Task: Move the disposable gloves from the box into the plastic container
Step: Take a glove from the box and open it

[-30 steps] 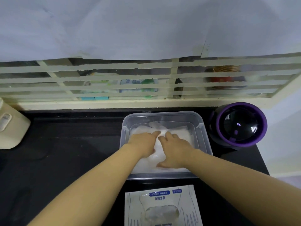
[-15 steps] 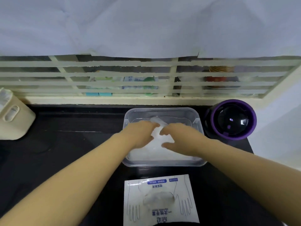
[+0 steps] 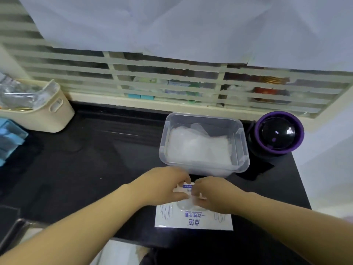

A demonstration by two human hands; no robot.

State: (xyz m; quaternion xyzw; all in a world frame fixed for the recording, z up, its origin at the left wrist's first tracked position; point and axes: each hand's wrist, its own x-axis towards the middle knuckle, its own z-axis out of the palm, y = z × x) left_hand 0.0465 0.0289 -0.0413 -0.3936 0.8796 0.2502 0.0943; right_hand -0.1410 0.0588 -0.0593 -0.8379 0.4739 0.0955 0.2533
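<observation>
Counter, left hand, right hand on box

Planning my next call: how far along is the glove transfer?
Done: a white pile of gloves lies in the plastic container. In hand: the left hand and right hand meet at the opening of the box; blur hides whether they pinch a glove. Left: whatever the box holds, which cannot be seen, then carrying it over.

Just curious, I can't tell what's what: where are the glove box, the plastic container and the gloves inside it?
glove box [image 3: 193,220]: head view, printed top.
plastic container [image 3: 240,148]: head view, right wall.
gloves [image 3: 198,148]: head view, middle of pile.
</observation>
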